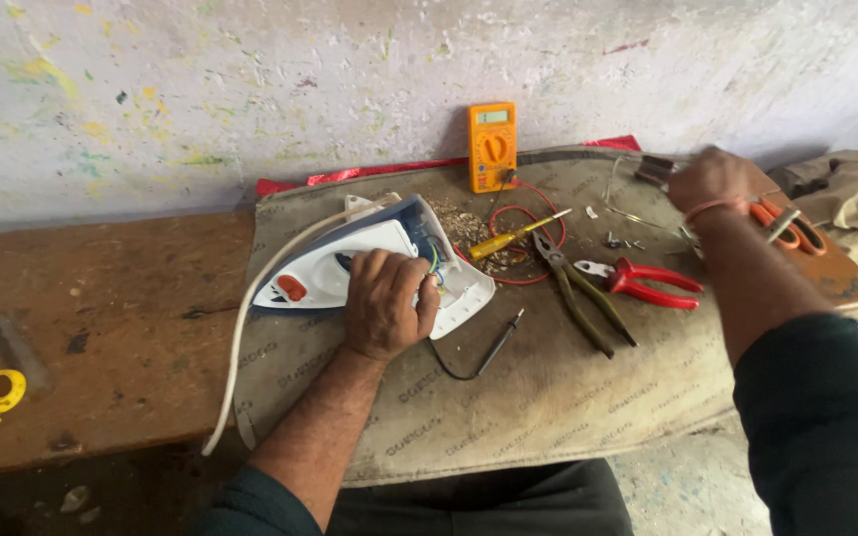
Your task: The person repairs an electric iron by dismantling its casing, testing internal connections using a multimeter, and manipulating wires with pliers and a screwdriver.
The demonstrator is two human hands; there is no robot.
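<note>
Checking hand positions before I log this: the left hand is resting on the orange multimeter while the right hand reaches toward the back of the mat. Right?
Not quite. The head view shows the left hand on the white and blue clothes iron; the orange multimeter stands untouched against the wall. The right hand does reach toward the back of the mat.

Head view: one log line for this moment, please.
left hand: resting on opened clothes iron | right hand: at far bench edge, near orange scissors | bench: multimeter, yellow screwdriver, red pliers

At frame centre the iron (pixel 350 263) lies on the mat (pixel 508 397). The multimeter (pixel 492 147) stands behind it, the screwdriver (pixel 513 238) and 2 pliers (pixel 613 288) to its right, the scissors (pixel 791 228) at far right.
</note>
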